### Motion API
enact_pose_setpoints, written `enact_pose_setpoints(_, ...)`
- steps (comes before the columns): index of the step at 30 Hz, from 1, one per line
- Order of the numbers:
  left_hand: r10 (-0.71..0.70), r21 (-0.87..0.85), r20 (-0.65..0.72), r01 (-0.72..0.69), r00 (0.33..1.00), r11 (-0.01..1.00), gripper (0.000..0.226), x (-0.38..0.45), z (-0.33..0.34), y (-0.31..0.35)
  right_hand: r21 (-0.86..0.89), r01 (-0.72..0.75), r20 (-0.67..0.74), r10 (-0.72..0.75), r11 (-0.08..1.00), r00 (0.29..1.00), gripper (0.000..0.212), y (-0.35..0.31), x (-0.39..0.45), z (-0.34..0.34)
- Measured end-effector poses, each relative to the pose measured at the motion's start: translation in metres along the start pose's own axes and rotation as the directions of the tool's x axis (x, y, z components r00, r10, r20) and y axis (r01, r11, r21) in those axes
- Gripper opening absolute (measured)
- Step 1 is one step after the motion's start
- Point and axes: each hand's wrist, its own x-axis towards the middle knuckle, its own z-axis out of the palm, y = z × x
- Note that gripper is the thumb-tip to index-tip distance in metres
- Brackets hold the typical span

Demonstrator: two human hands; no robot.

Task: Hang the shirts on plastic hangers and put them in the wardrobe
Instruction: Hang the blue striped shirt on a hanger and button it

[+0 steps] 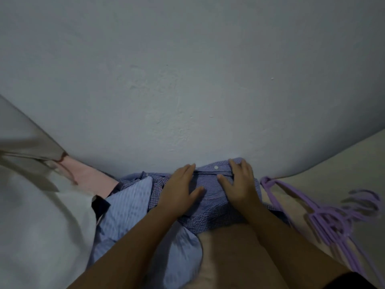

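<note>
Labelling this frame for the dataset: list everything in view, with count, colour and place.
checked shirt: one, blue and white, centre, against the wall, under both hands
striped shirt: one, light blue, left of the checked shirt
pink garment: one, pink, far left by the wall
white cloth: one, white, lower left
hangers: a bunch, count unclear, purple plastic, right, on the bed
bed: one, cream, right
wall: grey-white, behind
left hand: flat on the checked shirt
right hand: flat on its collar

Blue checked shirt (pixel 210 197) lying flat, purple hangers (pixel 331 222) beside
</note>
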Motion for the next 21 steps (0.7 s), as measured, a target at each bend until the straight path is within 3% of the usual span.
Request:
enact_pose_setpoints(4,-0.063,0.103,0.093,0.053,0.994,0.993,0.102,0.023,0.019,-0.002,0.013,-0.004,0.033,0.003,1.000,0.999,0.074,0.009,0.008,0.003)
enact_pose_setpoints(10,-0.208,-0.010,0.309,0.222,0.928,0.975,0.099,0.003,0.020,-0.006,0.114,-0.192,0.143,0.175,0.975,0.974,0.069,0.036,-0.032,0.013)
enact_pose_setpoints(15,-0.189,-0.005,0.380,0.207,0.906,0.978,0.095,-0.031,0.009,0.005,0.254,-0.270,0.178,0.230,0.929,0.957,0.112,0.041,-0.080,0.020)
enact_pose_setpoints(21,-0.235,-0.073,0.442,0.296,0.866,0.953,0.105,-0.064,-0.002,0.011,0.277,-0.308,0.237,0.245,0.910,0.940,0.076,0.030,-0.116,0.009)
